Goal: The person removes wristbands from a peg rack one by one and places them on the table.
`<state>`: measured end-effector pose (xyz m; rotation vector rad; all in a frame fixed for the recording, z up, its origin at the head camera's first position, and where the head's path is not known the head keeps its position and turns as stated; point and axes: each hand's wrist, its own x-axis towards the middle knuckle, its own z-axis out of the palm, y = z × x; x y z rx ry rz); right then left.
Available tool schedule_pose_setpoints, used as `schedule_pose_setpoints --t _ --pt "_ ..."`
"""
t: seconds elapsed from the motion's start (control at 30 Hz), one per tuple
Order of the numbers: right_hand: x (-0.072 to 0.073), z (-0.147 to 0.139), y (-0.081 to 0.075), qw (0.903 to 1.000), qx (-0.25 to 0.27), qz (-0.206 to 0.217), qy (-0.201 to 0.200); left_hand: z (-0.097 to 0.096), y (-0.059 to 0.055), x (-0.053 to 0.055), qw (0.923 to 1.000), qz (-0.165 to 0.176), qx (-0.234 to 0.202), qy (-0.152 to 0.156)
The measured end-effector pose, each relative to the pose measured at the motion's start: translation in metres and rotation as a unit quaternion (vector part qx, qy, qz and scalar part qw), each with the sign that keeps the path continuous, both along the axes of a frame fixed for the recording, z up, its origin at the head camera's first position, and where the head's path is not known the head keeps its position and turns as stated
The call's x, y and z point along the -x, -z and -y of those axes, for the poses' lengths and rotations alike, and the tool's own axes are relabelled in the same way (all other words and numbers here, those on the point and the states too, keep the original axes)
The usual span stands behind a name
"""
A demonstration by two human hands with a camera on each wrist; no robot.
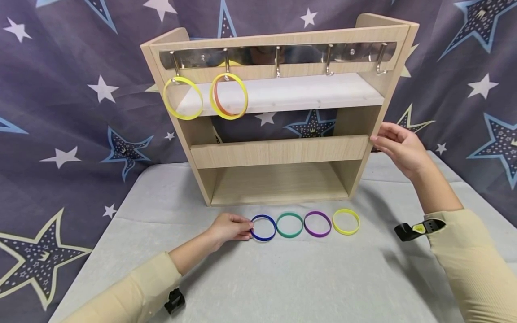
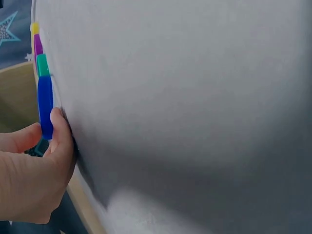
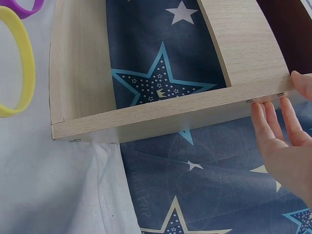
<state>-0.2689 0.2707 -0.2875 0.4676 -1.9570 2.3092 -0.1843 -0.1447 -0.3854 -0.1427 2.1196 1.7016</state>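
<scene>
My left hand (image 1: 231,227) pinches the left edge of a blue silicone wristband (image 1: 263,240) between thumb and fingers, low over the table. In the left wrist view the blue band (image 2: 45,100) stands edge-on between the fingertips. To its right lie a green wristband (image 1: 289,236), a purple wristband (image 1: 317,235) and a yellow wristband (image 1: 346,233) in a row. My right hand (image 1: 405,150) touches the right side of a wooden hook rack (image 1: 278,152). In the right wrist view its fingertips (image 3: 261,109) rest on the outer side panel, with the thumb at the front edge.
A metal strip with several hooks (image 1: 277,58) runs across the rack's top. A yellow band (image 1: 183,117) hangs on the leftmost hook. Another yellow band (image 1: 230,117) and an orange band (image 1: 216,96) hang on the second. Star-patterned cloth (image 1: 64,112) surrounds the grey-covered table (image 1: 291,282).
</scene>
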Motion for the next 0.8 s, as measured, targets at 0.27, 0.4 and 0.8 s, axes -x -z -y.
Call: schedule_pose_setpoints --t 0.27,0.4,0.8 --pt "0.0 0.0 0.0 1.0 0.002 -0.003 0.0 -0.001 -0.009 0.0 0.9974 -0.007 0.072 -0.005" --pt "0.0 0.001 0.0 1.0 0.005 -0.001 -0.003 0.002 -0.014 0.0 0.9949 -0.019 0.098 0.009" --pt "-0.001 0.001 -0.001 0.9998 0.016 0.001 -0.01 0.014 -0.052 0.015 0.9882 -0.082 0.114 0.062"
